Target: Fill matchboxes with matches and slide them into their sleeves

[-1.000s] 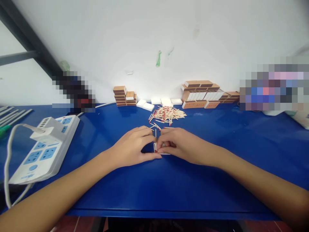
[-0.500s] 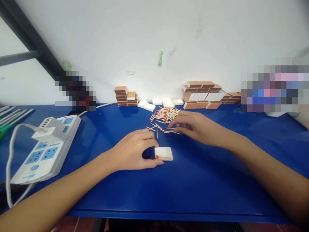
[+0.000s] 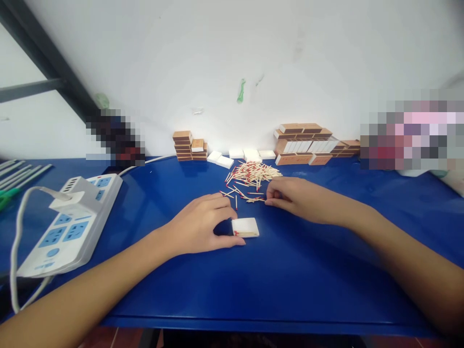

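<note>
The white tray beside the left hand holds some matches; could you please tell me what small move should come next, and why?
Probably the right hand should lift a loose match toward the white tray: the fingers are beside it, and the tray shows bare floor beyond its row of matches.

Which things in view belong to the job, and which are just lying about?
Likely in the job:
- white tray with matches in it, at the left hand
- loose matches by the right hand
- match pile
- probably stacked matchboxes and white pieces near the wall

Apparently just lying about:
- power strip
- rods at far left
</note>
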The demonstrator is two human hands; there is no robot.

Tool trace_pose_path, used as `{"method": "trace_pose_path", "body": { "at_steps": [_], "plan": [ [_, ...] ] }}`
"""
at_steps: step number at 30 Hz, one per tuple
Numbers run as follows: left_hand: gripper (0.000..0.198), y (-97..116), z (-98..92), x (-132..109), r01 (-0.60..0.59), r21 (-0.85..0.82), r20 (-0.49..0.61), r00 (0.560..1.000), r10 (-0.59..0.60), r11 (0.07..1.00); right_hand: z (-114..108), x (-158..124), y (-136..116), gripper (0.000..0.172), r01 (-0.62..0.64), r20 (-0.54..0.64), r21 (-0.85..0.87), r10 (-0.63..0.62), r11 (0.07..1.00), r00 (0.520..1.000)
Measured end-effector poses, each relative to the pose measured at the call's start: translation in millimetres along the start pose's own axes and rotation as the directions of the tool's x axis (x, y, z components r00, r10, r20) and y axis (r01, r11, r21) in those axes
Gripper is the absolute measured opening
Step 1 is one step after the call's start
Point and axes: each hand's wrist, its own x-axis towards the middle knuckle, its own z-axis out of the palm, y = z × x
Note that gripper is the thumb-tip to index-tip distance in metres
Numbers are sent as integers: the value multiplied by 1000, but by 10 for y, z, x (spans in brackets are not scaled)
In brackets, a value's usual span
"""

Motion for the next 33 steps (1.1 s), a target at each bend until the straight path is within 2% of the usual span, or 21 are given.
{"method": "trace_pose_path", "body": {
  "at_steps": [5, 11, 14, 18, 24, 30, 33],
  "plan": [
    [37, -22, 7, 19, 68, 55, -52, 997, -65, 996, -61, -15, -206, 23, 44, -53, 53, -41, 998, 998],
    [35, 10, 20, 21, 51, 32, -48, 998, -50, 998, 120, -64, -588, 19, 126, -12, 101, -126, 987, 992],
    [36, 24, 19, 15, 38, 45, -39, 999, -37, 998, 125, -36, -560, 21, 128, -85, 94, -120, 987, 989],
    [37, 26, 15, 8, 29, 33, -46, 999, -27, 999, 90, 63, -344, 17, 65, -244, 59, -49, 996, 968],
    [38, 21, 15, 7, 41, 44, -34, 999, -40, 998, 160, 139, -181, 21, 81, -169, 56, -70, 995, 983],
    [38, -2, 12, 4, 44, 52, -43, 998, -42, 998, 58, 72, -275, 20, 67, -218, 91, -46, 994, 975],
    [37, -10, 14, 0, 56, 71, -44, 998, -53, 996, 39, 18, -398, 19, 109, -162, 130, -87, 986, 983]
  ]
}}
